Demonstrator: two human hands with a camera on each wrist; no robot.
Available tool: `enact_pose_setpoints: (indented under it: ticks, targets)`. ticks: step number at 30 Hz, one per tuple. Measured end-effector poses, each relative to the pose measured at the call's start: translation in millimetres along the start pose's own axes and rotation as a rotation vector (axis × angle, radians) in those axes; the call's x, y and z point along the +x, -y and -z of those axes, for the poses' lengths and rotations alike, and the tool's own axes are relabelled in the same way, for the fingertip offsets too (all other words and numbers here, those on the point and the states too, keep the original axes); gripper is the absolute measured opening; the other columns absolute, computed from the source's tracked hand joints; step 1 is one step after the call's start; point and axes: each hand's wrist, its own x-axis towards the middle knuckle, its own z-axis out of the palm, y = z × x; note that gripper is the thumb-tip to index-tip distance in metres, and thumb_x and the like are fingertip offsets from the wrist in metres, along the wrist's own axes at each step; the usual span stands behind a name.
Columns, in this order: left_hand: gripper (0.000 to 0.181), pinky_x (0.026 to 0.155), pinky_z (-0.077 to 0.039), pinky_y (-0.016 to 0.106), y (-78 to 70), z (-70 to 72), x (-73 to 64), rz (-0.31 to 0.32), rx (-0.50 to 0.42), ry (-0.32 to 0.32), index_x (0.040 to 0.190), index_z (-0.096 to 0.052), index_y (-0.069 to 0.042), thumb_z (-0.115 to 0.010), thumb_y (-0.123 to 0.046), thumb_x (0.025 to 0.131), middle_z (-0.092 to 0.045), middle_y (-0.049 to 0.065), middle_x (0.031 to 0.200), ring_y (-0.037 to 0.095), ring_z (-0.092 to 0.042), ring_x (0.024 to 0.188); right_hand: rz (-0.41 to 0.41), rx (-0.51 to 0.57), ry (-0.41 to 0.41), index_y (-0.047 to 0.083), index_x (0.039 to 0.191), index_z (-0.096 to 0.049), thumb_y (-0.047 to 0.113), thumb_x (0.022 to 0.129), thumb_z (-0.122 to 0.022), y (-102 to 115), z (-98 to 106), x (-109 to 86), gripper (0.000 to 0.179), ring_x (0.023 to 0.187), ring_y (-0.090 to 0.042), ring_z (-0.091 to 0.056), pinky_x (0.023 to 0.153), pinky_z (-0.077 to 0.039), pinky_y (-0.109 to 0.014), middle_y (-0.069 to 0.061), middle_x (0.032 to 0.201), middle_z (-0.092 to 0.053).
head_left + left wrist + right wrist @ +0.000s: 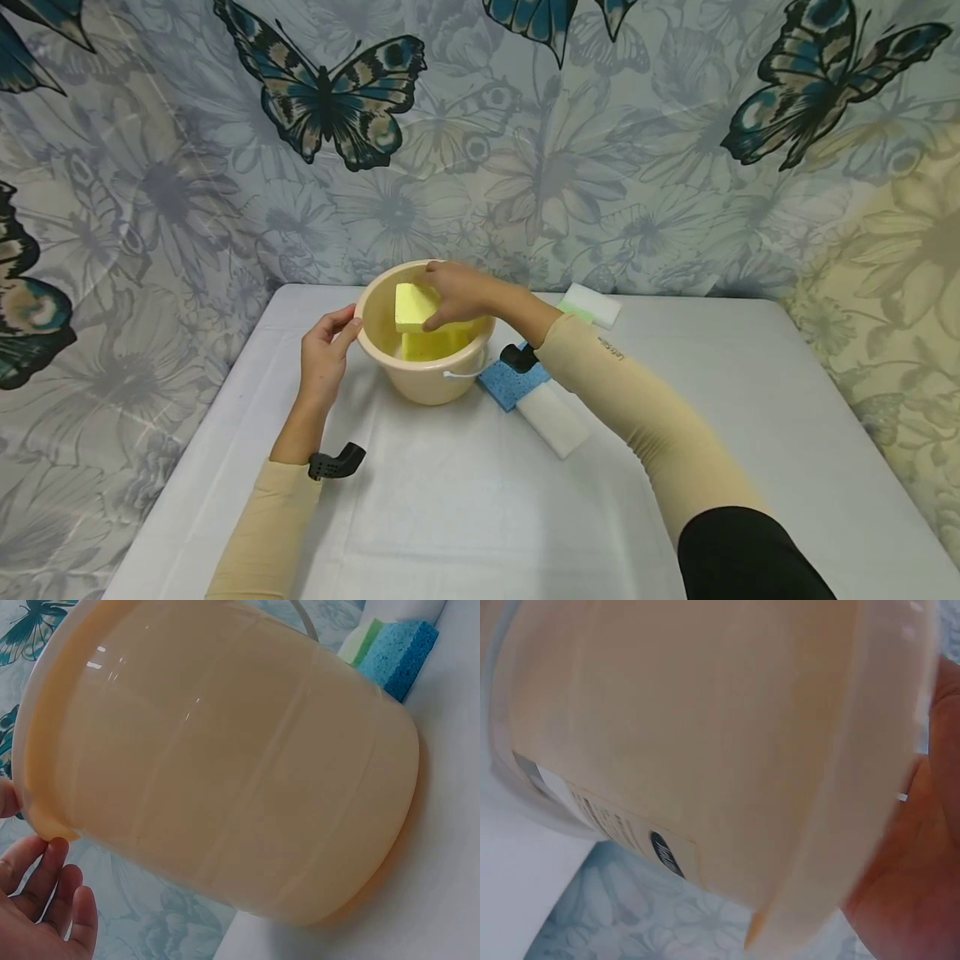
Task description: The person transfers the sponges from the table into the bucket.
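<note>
A cream plastic bucket stands on the white-covered table. My left hand holds its rim at the left, thumb and fingertips on the edge; the left wrist view shows these fingers at the rim beside the bucket's wall. My right hand reaches into the bucket's mouth from the right and grips a yellow sponge between thumb and fingers. Below it in the bucket lies more yellow sponge. In the right wrist view, the bucket's wall hides the sponge and part of the right hand.
Right of the bucket lie a blue sponge and a white sponge block. Behind the right forearm are another white block and a light green piece. The bucket's wire handle hangs at its front. A butterfly-patterned cloth hangs behind the table.
</note>
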Motion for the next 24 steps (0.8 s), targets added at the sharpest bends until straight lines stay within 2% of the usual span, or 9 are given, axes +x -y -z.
enact_pose_setpoints:
  ticks: [6, 17, 24]
  targets:
    - [0.036, 0.085, -0.046, 0.010, -0.4, -0.1, 0.1, -0.005, -0.005, -0.006, 0.128, -0.059, 0.003, -0.061, -0.015, 0.096, -0.061, -0.022, 0.098, 0.003, -0.055, 0.100, 0.006, -0.021, 0.035, 0.005, 0.146, -0.042, 0.038, 0.083, -0.075, -1.0, -9.3, 9.2, 0.079, 0.139, -0.026, -0.040, 0.118, -0.031, -0.035, -0.013, 0.150, -0.042]
    - [0.036, 0.087, -0.046, 0.010, -0.3, 0.3, 0.9, 0.003, -0.008, 0.003, 0.129, -0.059, 0.002, -0.060, -0.015, 0.097, -0.060, -0.005, 0.113, 0.003, -0.055, 0.102, -0.021, -0.116, 0.089, 0.005, 0.139, -0.050, 0.039, 0.080, -0.077, 2.1, -18.4, 17.3, 0.073, 0.119, -0.023, -0.050, 0.111, -0.037, -0.034, -0.011, 0.133, -0.052]
    - [0.036, 0.086, -0.046, 0.012, 1.2, 0.1, 0.8, 0.005, -0.009, -0.001, 0.128, -0.060, 0.002, -0.061, -0.015, 0.096, -0.061, -0.019, 0.102, 0.004, -0.054, 0.102, -0.025, -0.127, 0.117, 0.006, 0.138, -0.051, 0.038, 0.079, -0.079, 3.8, -23.2, 19.5, 0.073, 0.114, -0.023, -0.051, 0.107, -0.040, -0.035, -0.010, 0.129, -0.053]
